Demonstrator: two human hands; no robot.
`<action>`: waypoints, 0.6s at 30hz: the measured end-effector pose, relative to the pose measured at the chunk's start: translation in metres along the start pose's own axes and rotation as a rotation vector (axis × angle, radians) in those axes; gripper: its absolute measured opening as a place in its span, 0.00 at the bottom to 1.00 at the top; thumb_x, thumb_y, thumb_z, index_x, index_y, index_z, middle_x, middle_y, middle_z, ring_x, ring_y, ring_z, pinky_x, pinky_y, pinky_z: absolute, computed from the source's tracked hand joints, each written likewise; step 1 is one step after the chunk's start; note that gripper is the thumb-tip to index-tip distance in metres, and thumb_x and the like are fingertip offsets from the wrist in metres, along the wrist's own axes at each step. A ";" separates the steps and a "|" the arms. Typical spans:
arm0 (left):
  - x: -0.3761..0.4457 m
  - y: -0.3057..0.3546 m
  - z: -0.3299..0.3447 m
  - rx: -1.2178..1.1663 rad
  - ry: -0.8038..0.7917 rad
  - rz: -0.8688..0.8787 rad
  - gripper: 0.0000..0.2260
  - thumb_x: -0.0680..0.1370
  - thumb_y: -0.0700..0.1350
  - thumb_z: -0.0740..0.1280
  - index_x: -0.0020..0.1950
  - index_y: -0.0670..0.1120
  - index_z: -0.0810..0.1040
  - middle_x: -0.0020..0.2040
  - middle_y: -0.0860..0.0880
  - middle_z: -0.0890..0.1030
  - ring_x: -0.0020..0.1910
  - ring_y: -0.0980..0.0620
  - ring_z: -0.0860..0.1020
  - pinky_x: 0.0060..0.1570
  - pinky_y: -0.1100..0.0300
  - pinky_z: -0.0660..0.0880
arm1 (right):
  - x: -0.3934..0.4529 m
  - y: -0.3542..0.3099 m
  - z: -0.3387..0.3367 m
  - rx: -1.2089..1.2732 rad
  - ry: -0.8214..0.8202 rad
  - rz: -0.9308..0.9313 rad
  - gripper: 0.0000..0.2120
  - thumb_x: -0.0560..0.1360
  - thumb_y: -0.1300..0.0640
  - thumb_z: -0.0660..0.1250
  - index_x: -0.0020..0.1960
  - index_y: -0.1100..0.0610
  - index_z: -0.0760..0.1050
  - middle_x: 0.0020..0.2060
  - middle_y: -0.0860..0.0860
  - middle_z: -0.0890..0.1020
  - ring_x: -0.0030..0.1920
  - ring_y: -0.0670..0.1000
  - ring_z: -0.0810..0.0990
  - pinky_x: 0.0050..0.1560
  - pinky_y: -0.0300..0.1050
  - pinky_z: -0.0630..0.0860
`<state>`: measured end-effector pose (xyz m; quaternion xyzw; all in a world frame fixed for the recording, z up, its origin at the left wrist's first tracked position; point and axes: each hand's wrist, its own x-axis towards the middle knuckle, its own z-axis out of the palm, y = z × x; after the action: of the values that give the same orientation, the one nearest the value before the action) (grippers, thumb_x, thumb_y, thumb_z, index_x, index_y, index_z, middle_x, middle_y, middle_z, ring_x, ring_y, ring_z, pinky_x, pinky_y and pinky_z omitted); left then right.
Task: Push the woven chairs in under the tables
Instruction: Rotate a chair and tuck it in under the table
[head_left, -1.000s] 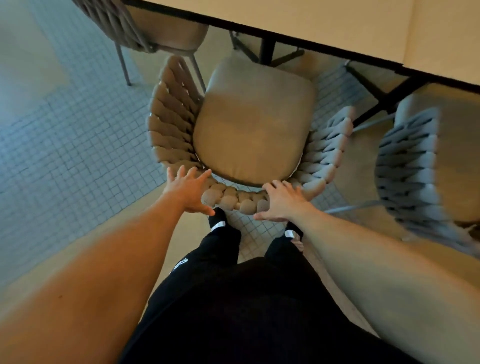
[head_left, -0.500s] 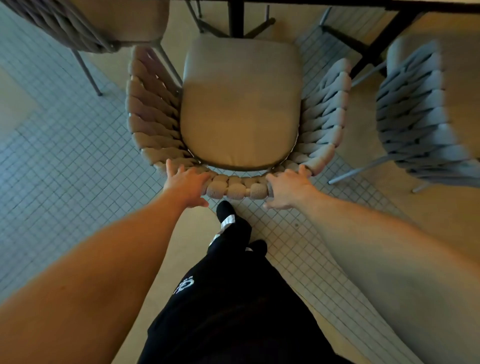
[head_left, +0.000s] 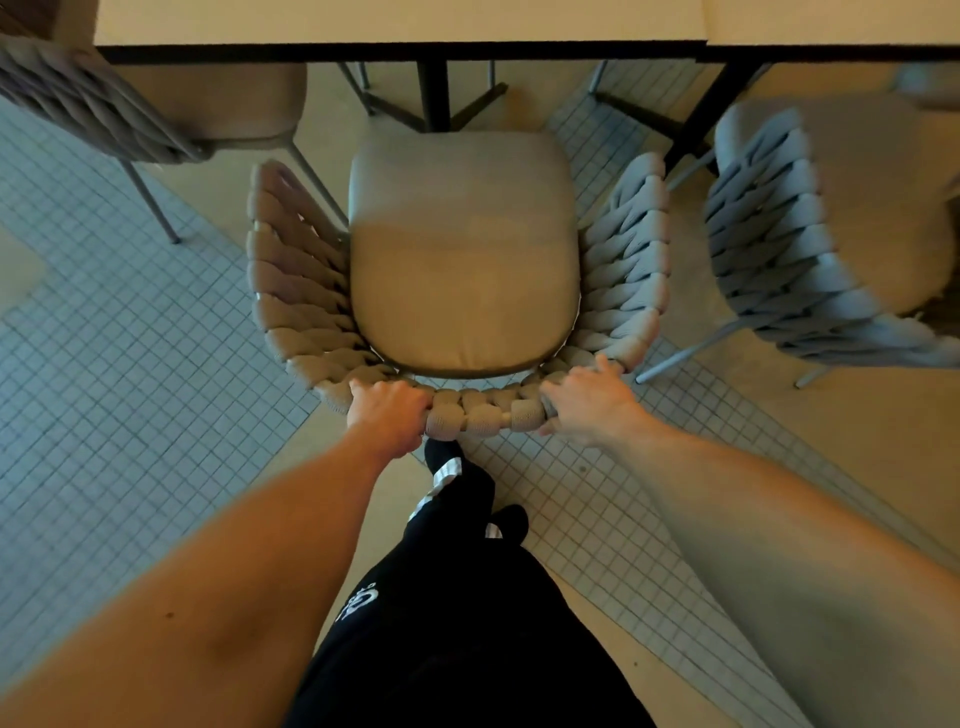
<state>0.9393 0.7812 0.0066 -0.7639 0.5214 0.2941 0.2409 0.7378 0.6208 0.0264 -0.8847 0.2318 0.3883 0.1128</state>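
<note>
A woven chair (head_left: 623, 270) with a beige seat cushion stands in front of me, facing the table (head_left: 395, 23). The cushion's front edge lies just short of the table's dark rim. My left hand (head_left: 387, 415) grips the left part of the chair's woven back rim. My right hand (head_left: 587, 402) lies on the right part of the same rim, fingers spread over the weave. Both arms are stretched out toward the chair.
Another woven chair (head_left: 98, 109) stands at the upper left, partly under the table. A third woven chair (head_left: 769, 244) stands at the right by a second table (head_left: 831, 23). Black table legs (head_left: 434, 93) rise ahead of the cushion. My black-trousered leg (head_left: 457, 483) is behind the chair.
The chair has straightened and slid forward toward the table with both hands on its back rim. I have stepped forward, and the table top has come into view above.
</note>
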 end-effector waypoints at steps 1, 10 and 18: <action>0.000 0.003 -0.002 -0.005 0.004 0.003 0.14 0.76 0.48 0.67 0.61 0.59 0.76 0.56 0.53 0.80 0.58 0.45 0.79 0.64 0.36 0.68 | -0.001 0.003 -0.001 0.001 -0.001 0.002 0.24 0.78 0.33 0.63 0.61 0.52 0.72 0.56 0.53 0.81 0.64 0.57 0.74 0.72 0.65 0.57; 0.033 0.004 -0.042 -0.051 0.056 0.004 0.14 0.77 0.49 0.68 0.61 0.62 0.76 0.55 0.54 0.80 0.58 0.46 0.79 0.66 0.37 0.66 | 0.013 0.035 -0.028 -0.011 0.041 0.035 0.23 0.79 0.34 0.62 0.62 0.51 0.72 0.56 0.52 0.82 0.65 0.57 0.75 0.71 0.63 0.59; 0.070 0.020 -0.068 -0.050 0.024 0.002 0.14 0.76 0.50 0.69 0.62 0.59 0.77 0.56 0.52 0.80 0.58 0.45 0.79 0.67 0.35 0.64 | 0.039 0.074 -0.042 -0.015 0.015 0.065 0.23 0.78 0.34 0.63 0.62 0.51 0.72 0.58 0.52 0.81 0.65 0.56 0.75 0.72 0.64 0.59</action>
<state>0.9539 0.6822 0.0046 -0.7729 0.5173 0.2981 0.2150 0.7507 0.5281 0.0239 -0.8804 0.2583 0.3871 0.0919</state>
